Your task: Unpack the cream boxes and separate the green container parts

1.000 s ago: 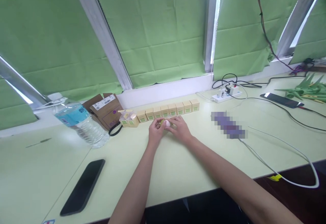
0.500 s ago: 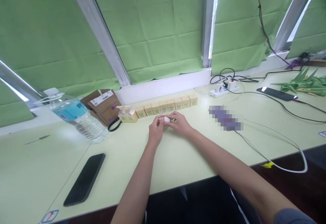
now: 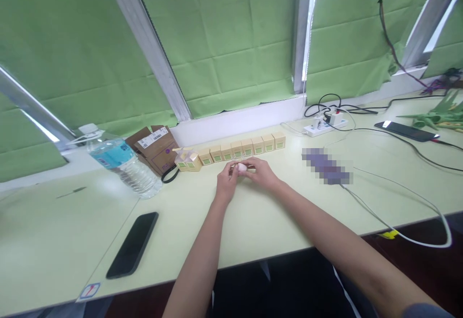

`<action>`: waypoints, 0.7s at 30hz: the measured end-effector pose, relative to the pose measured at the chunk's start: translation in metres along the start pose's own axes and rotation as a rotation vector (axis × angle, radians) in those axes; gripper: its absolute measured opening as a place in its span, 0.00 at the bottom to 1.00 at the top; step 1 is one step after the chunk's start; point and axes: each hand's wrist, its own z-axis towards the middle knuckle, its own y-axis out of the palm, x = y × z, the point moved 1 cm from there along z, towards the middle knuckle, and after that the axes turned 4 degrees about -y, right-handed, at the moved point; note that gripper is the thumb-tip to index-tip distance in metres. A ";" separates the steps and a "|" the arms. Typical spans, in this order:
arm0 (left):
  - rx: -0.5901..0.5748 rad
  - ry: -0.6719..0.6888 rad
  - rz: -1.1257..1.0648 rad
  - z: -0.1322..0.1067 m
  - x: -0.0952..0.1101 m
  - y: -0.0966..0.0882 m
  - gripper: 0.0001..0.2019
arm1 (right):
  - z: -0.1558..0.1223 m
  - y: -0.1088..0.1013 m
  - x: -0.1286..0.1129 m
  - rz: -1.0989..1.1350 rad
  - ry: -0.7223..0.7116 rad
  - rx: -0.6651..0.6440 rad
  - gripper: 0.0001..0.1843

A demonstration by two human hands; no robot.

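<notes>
Between the fingertips of both hands is a small rounded pale-pink thing (image 3: 242, 167), too small and too covered to name. My left hand (image 3: 226, 185) pinches it from the left, thumb pressed against it. From the right, the curved fingers of my right hand (image 3: 264, 174) close on it. Just behind the hands stands a row of several small yellow boxes (image 3: 237, 151) with green labels. At the row's left end, a box with flaps up (image 3: 188, 162) shows pale contents.
Left of the hands are a large water bottle (image 3: 135, 175), an opened cardboard carton (image 3: 161, 154) and a black phone (image 3: 133, 245). To the right lie a pixelated purple object (image 3: 327, 166) with a white cable, a power strip (image 3: 325, 127) and another phone (image 3: 407, 131).
The view has shifted slightly, so the table things appear farther right. Both hands stay on the pale-pink thing, and a little more of it shows between the fingers.
</notes>
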 end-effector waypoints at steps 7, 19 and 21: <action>-0.015 -0.030 0.078 -0.001 0.001 0.000 0.18 | -0.003 -0.001 0.000 0.003 -0.002 -0.023 0.17; -0.020 -0.001 0.151 -0.001 0.004 0.001 0.16 | -0.003 -0.003 -0.004 -0.069 0.004 -0.007 0.12; -0.029 0.008 0.144 -0.001 0.004 0.001 0.16 | -0.002 -0.003 -0.004 -0.126 -0.022 0.000 0.12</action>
